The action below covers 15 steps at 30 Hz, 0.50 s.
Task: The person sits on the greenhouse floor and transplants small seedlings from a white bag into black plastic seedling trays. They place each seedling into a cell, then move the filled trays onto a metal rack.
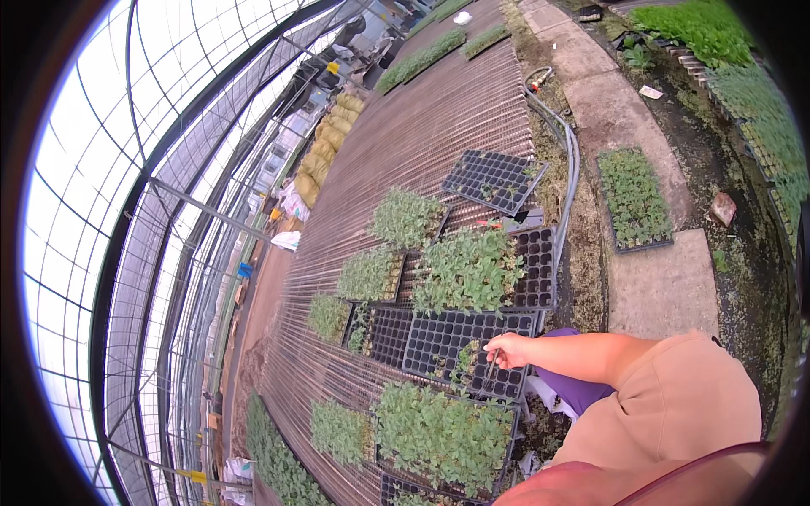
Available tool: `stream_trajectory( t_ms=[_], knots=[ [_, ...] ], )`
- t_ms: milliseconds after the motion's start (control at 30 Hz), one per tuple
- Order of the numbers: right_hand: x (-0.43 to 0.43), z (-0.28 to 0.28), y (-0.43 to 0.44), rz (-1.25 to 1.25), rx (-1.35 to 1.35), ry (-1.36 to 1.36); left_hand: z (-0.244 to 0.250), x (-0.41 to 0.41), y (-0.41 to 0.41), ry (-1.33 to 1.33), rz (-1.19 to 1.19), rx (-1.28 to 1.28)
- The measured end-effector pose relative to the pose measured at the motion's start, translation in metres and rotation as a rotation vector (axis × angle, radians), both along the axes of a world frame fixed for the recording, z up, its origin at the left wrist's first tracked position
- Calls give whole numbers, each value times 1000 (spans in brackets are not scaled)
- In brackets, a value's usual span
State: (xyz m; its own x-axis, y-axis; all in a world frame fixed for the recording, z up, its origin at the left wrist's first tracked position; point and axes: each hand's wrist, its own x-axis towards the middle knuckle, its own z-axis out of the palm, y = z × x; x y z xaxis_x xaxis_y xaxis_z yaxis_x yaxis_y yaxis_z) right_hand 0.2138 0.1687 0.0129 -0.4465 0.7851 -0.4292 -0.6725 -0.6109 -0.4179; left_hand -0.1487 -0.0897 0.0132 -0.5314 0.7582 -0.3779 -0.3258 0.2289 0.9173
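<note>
My right hand (508,351) is over a black plastic cell tray (436,345), its fingers closed around a thin dark tool (492,367), perhaps tweezers. The tool's tip points down toward the tray's cells. A few small seedlings (467,360) stand in the tray just beside the hand; most other visible cells hold no plants. My left hand is out of view. Trays of dense green seedlings lie on both sides, one seedling tray (468,269) beyond the hand and another seedling tray (443,433) toward the bottom of the picture.
The trays rest on a ribbed bench (354,215). Grey hoses (573,171) run along its edge beside a concrete path (661,284), where another seedling tray (635,199) lies. A sparsely planted cell tray (490,180) sits farther along. Yellow sacks (323,148) line the far side.
</note>
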Motion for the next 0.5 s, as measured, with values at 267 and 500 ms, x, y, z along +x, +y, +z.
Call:
stream_trajectory(
  t_ms=[267,500],
  knots=[
    [8,7,-2,20,49,-74,5,3,3,21,1,-1],
    [11,5,-2,17,43,-72,8,3,2,31,3,1]
  ],
)
